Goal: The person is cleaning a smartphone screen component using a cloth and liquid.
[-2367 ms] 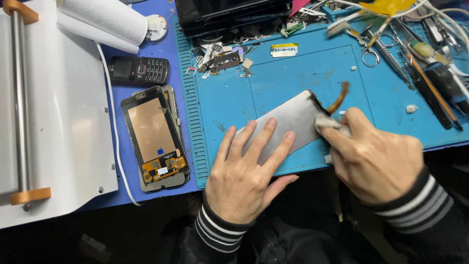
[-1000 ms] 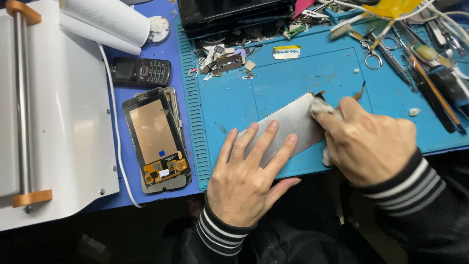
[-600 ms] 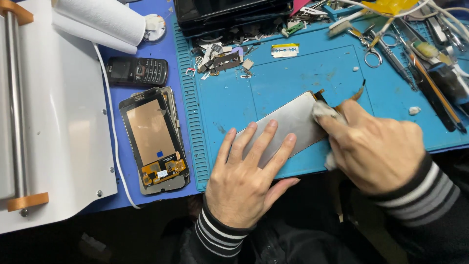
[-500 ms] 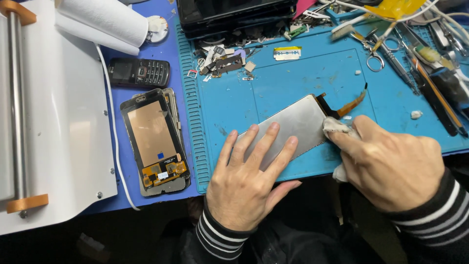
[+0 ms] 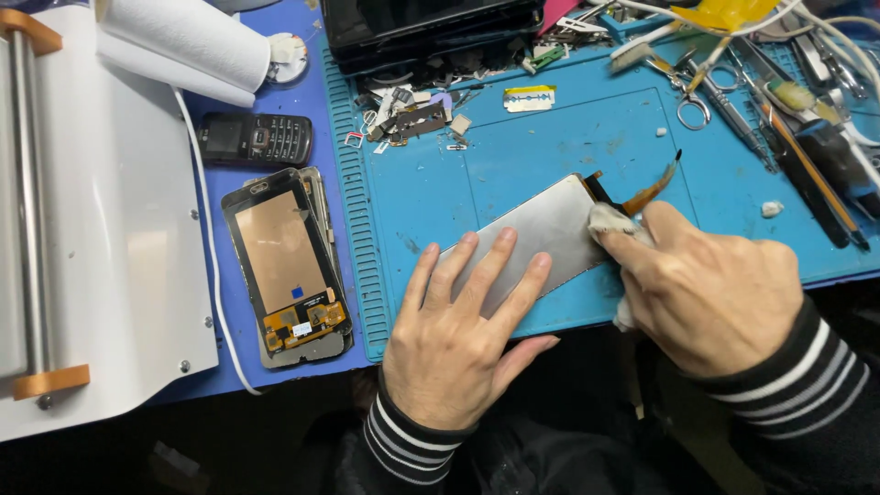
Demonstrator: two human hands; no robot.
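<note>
A grey phone screen panel with an orange flex cable lies tilted on the blue work mat. My left hand lies flat on the panel's near end, fingers spread, pinning it down. My right hand pinches a small white wipe against the panel's far right corner, beside the cable. Both sleeves are black with white stripes.
An opened phone frame and a small black keypad phone lie left of the mat. A white machine with a roller fills the left. Scissors, tweezers and other tools crowd the upper right; small parts and a black tray sit behind.
My right hand has rubbed the wipe back and forth over the panel's right end, and now sits at the corner by the cable. My left hand has stayed pressed on the panel.
</note>
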